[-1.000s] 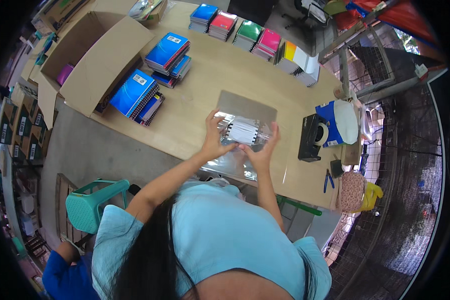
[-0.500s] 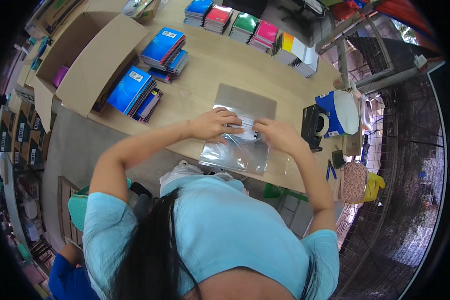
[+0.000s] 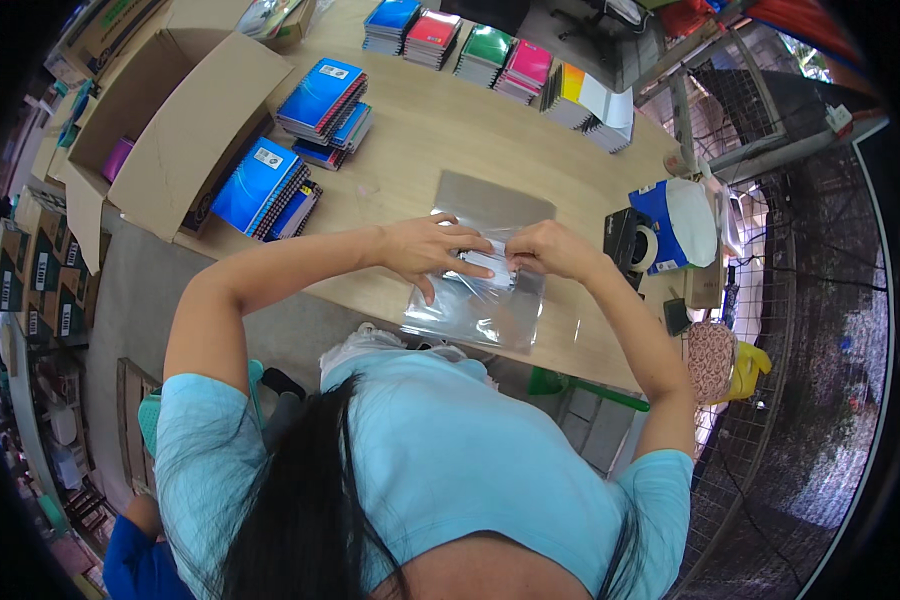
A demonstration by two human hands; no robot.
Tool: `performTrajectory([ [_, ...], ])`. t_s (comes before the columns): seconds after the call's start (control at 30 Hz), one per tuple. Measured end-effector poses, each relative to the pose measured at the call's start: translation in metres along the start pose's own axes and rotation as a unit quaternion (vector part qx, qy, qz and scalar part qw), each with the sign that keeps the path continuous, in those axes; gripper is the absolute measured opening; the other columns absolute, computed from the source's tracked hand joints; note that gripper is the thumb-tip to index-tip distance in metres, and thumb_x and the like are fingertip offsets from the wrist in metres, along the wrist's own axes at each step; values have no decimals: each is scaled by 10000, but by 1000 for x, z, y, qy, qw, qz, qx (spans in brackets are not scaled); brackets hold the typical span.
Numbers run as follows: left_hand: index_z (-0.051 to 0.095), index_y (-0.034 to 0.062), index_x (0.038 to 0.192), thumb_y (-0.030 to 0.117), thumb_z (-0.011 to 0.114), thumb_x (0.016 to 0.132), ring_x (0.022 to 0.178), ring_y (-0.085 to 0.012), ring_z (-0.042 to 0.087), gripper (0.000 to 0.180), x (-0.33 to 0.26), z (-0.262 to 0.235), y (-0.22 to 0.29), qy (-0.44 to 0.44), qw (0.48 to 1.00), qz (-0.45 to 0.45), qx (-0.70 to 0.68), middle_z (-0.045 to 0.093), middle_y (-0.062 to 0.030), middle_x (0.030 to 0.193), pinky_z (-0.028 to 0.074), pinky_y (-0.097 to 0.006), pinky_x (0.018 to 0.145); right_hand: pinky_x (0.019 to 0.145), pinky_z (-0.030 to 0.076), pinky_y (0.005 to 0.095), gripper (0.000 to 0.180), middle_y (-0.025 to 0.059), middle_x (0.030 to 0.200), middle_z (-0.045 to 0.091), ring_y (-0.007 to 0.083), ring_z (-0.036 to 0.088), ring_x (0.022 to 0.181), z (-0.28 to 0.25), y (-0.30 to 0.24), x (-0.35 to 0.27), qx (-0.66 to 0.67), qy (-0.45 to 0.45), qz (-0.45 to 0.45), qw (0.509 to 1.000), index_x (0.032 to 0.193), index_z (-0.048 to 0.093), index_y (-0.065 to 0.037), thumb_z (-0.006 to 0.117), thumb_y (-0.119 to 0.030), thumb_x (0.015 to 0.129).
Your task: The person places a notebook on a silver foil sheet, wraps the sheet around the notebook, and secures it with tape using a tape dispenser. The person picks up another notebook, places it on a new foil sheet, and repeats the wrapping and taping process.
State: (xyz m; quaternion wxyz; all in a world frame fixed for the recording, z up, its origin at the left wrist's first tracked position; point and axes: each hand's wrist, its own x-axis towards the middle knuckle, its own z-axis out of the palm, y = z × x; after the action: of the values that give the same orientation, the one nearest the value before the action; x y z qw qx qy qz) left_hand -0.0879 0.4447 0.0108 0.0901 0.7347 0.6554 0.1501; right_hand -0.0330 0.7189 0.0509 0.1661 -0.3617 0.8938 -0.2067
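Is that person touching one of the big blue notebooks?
No, the left hand and right hand are both at the clear plastic, and the blue notebooks lie apart, farther left.

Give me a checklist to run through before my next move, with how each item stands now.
1. Left hand spread over the small white bundle: ok.
2. Right hand at the bundle's right side: ok.
3. Firm pinch by the right fingertips: cannot tell.
4. Clear glossy plastic sheet fully gathered in: not ok, part spreads toward your body.
5. Black tape dispenser untouched by either hand: ok.
6. Blue spiral notebooks away from both hands: ok.
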Motion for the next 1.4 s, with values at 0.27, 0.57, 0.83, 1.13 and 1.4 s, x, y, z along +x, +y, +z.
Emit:
performTrajectory([
  [0.27, 399, 387, 1484, 478, 839, 539, 1429, -338, 317, 1046, 3, 18, -5, 2, 999, -36, -5, 303, -107, 1572, 287, -565, 1133, 805, 499, 428, 254, 95, 1187, 541, 319, 548, 1079, 25, -4, 24, -74, 168, -61, 981, 845, 703, -107, 817, -151, 622],
  [0.57, 700, 233, 1164, 320, 835, 708, 1307, -377, 427, 483, 32, 79, 42, 454, 862, -170, -146, 395, -191, 1477, 309, -541, 1101, 1009, 507, 428, 869, 119, 1606, 248, 277, 413, 1376, 96, 10, 12, 296, 328, 94, 892, 1484, 339, -73, 827, -220, 780],
  [0.83, 719, 170, 992, 409, 851, 682, 1363, -393, 333, 413, 16, 56, 43, 376, 896, -233, -34, 366, -167, 1466, 280, -570, 1108, 971, 535, 401, 916, 150, 1555, 320, 275, 417, 1371, 108, 18, 14, 362, 342, 86, 863, 1498, 294, -51, 830, -219, 775],
  [1.13, 615, 38, 912, 166, 808, 770, 1023, -281, 635, 272, 50, 73, 40, 348, 752, -443, -341, 659, -175, 1065, 495, -383, 893, 901, 514, 320, 586, 123, 1344, 550, 213, 605, 1111, 100, -2, -1, 418, 459, 156, 768, 1334, 543, -89, 779, -96, 798],
  [1.4, 707, 33, 1103, 37, 829, 649, 938, -174, 631, 471, 59, 94, 31, 479, 616, -331, -532, 698, -96, 949, 493, -311, 808, 1093, 347, 490, 146, 72, 950, 708, 257, 637, 1089, 116, -36, -6, 256, 468, 152, 832, 882, 776, -77, 725, 15, 780],
])
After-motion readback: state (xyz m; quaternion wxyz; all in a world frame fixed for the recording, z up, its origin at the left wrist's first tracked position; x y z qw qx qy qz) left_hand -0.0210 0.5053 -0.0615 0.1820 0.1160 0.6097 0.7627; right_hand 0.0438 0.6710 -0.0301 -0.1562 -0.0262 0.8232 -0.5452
